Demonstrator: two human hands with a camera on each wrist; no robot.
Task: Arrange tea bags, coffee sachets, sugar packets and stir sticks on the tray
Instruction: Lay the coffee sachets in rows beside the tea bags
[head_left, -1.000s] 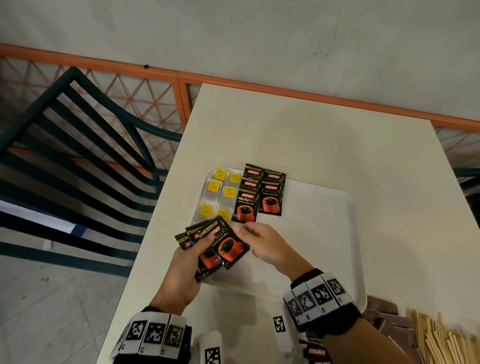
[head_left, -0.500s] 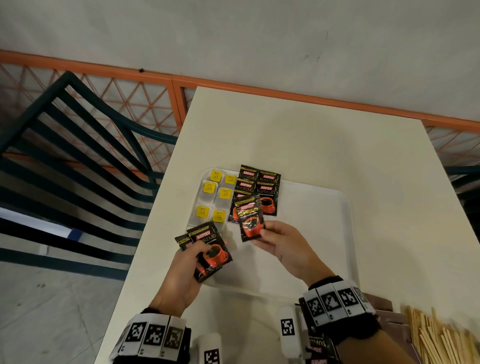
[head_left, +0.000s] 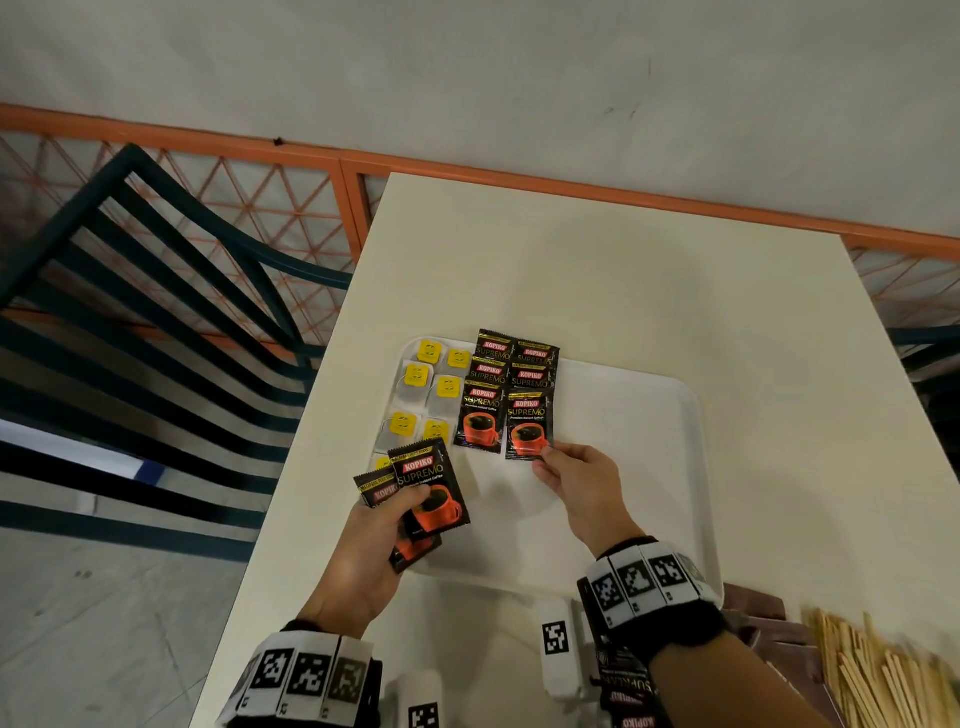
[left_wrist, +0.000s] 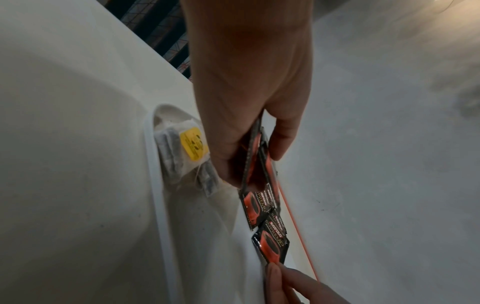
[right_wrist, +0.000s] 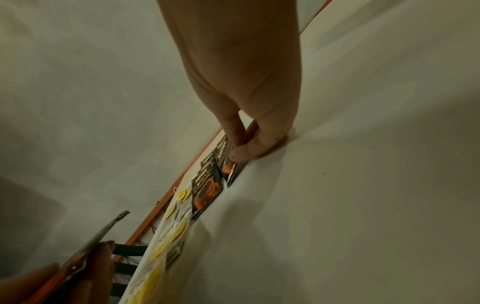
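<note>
Here the Kopiko coffee sachet (head_left: 529, 423) lies at the near end of the right sachet column on the white tray (head_left: 649, 467), its corner pinched in your right hand (head_left: 582, 483). Your left hand (head_left: 371, 545) has its grip closed on a few spare sachets (head_left: 428, 493). Tea bags (head_left: 423, 389) are laid out; stir sticks (head_left: 878, 675) wait on the surface (head_left: 597, 270), and sugar packets aren't clearly identifiable.

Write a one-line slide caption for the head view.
Right hand sets a coffee sachet on the tray beside tea bags; left hand holds spare sachets.
</note>
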